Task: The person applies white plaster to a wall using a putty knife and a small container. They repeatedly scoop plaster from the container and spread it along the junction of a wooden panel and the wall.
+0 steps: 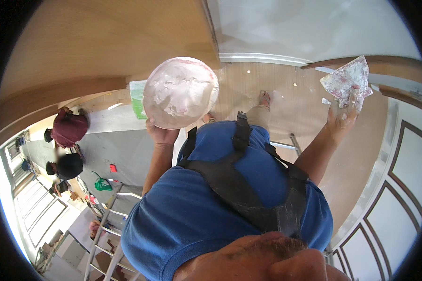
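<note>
In my left hand (163,135) is a round plate-like pan (177,96), held by its near edge with my fingers underneath. Pale pinkish-white paste, lumpy in the middle, covers it. My right hand (343,117) is raised out to the right, closed round a broad, wedge-shaped putty knife (346,79). Its blade points up and is crusted with white and reddish paste, and paste coats my fingers too. The pan and the knife are well apart, and neither touches a wall.
A wooden panel (108,42) rises at the left front, beside a pale wall (314,28). White bits lie on the wood-look floor (286,100). An aluminium ladder (109,210) stands at lower left. Several people, one in a maroon top (70,127), are farther left. Framed white panels (384,210) line the right.
</note>
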The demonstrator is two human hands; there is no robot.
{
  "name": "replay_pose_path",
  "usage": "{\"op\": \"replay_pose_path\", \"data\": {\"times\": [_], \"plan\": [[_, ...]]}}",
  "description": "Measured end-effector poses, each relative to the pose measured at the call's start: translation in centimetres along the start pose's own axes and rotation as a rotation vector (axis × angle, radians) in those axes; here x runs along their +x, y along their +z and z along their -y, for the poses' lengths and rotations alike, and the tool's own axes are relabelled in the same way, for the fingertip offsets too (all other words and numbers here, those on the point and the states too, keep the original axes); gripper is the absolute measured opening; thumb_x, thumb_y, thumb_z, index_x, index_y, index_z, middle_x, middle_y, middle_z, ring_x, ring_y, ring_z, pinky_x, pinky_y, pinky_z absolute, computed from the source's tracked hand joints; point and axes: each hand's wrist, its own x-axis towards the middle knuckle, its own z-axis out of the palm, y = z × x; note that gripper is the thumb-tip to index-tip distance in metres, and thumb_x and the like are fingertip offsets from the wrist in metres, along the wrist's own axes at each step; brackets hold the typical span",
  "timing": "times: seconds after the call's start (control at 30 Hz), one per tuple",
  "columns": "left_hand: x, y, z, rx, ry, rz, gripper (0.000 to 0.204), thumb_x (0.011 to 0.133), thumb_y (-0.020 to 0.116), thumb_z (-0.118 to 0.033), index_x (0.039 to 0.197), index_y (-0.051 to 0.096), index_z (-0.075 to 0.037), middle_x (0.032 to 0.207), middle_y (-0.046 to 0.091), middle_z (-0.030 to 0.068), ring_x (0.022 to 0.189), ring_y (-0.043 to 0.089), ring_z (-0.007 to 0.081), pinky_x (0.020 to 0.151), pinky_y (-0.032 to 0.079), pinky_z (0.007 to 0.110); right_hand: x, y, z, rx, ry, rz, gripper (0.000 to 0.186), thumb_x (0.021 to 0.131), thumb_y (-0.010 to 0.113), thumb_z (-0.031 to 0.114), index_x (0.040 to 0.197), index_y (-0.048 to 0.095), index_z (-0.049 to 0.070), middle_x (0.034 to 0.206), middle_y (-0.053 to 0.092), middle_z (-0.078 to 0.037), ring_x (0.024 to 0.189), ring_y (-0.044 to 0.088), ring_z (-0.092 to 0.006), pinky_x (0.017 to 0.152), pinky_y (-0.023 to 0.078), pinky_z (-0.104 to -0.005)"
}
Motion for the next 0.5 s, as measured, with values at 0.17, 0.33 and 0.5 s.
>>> {"op": "replay_pose_path", "data": {"times": [0.17, 0.33, 0.5], "plan": [[-2.7, 0.9, 2.1, -0.13, 0.11, -0.161, 0.092, 0.068, 0.076, -0.036, 0.147, 0.035, -0.011, 0.143, 0.044, 0.015, 0.131, 0.042, 0.0355, 0.109, 0.037, 0.054, 5.7, 3.4, -0.6, -0.071, 0.089, 0.386, 0.07, 0.082, 0.072, 0.028, 0.137, 0.044, -0.005, 0.13, 0.054, -0.017, 0.122, 0.051, -0.0294, 0.106, 0.041, -0.0474], [-2.2, 4.8, 5.1, -0.287, 0.258, -0.229, 0.092, 0.069, 0.075, -0.035, 0.147, 0.034, -0.01, 0.144, 0.044, 0.0155, 0.132, 0.044, 0.0372, 0.11, 0.036, 0.057, 10.3, 11.4, -5.3, 0.166, 0.547, 0.564, 0.041, 0.088, 0.064, 0.006, 0.126, 0.052, -0.003, 0.116, 0.061, -0.014, 0.104, 0.061, -0.0235, 0.092, 0.05, -0.0366], [-3.8, 9.5, 4.3, -0.436, 0.36, -0.286, 0.09, 0.069, 0.074, -0.037, 0.146, 0.036, -0.01, 0.144, 0.045, 0.0129, 0.132, 0.043, 0.0354, 0.111, 0.034, 0.057, 5.9, 23.0, -8.8, -0.019, 0.485, 1.054, 0.024, 0.092, 0.062, 0.002, 0.115, 0.059, -0.004, 0.109, 0.065, -0.009, 0.095, 0.062, -0.0143, 0.083, 0.05, -0.028]]}}
